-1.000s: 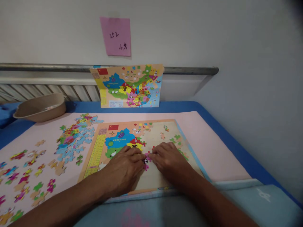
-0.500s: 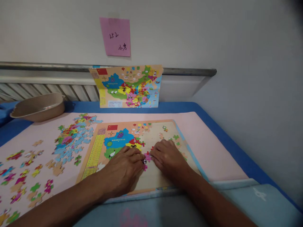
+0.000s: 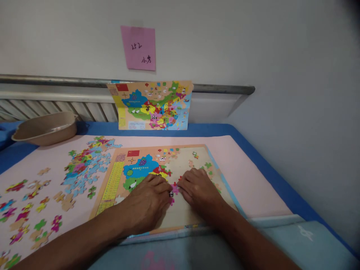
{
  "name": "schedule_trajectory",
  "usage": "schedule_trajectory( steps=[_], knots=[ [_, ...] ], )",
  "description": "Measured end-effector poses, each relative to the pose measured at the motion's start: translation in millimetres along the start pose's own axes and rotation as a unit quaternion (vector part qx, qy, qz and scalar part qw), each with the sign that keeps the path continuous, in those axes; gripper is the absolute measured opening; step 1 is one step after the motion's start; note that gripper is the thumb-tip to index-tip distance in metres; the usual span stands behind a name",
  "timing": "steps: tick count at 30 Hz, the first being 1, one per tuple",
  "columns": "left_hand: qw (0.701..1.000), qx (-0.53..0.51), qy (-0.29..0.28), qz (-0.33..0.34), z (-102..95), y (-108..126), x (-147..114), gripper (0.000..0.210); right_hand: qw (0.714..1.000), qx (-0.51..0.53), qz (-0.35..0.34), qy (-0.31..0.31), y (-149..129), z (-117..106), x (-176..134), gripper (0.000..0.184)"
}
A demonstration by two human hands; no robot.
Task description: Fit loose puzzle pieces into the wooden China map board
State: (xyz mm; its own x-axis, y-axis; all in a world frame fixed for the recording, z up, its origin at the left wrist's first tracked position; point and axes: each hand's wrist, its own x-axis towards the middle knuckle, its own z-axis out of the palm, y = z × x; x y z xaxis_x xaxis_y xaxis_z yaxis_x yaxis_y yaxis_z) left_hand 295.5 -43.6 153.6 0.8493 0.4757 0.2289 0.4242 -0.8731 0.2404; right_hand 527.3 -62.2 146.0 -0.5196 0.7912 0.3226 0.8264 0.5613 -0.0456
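A partly filled map jigsaw board [image 3: 180,215] lies in front of me, its left side covered with joined pieces and its right side mostly bare wood. My left hand [image 3: 147,204] rests over the middle of the board, fingers curled and closed at the edge of a pink puzzle piece with a panda [image 3: 171,194]. From the right, my right hand [image 3: 199,189] pinches at the neighbouring pink puzzle piece [image 3: 175,188]. A bit of red shows beside its fingers. Both hands' fingertips are partly hidden, and the pieces under them are largely covered.
Joined and loose puzzle pieces [image 3: 87,165] spread over the pink sheet [image 3: 253,180] to the left. A tan basin [image 3: 46,129] stands at the back left. A printed reference map [image 3: 154,107] leans on the metal rail [image 3: 225,89]. A pink note [image 3: 139,48] hangs above.
The view has tilted up slightly, so things sit a little lower in the picture. Both hands stay at the pink pieces with hardly any movement.
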Motion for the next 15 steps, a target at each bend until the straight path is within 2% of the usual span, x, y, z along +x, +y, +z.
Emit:
schedule_trajectory(
  steps=[4, 9, 15],
  knots=[
    [0.999, -0.034, -0.012, -0.003, -4.1, -1.0, -1.1, 0.006, 1.000, 0.023, 0.020, -0.003, 5.8, -3.6, -1.1, 0.014],
    [0.996, -0.091, -0.018, -0.010, -14.6, 0.2, -0.4, 0.011, 0.992, 0.042, 0.118, 0.009, 20.7, -9.9, -4.1, 0.011],
    [0.994, -0.112, 0.002, -0.001, -18.3, 0.0, -3.6, 0.016, 0.992, 0.046, 0.115, -0.033, 19.9, -14.8, -5.3, 0.009]
  ],
)
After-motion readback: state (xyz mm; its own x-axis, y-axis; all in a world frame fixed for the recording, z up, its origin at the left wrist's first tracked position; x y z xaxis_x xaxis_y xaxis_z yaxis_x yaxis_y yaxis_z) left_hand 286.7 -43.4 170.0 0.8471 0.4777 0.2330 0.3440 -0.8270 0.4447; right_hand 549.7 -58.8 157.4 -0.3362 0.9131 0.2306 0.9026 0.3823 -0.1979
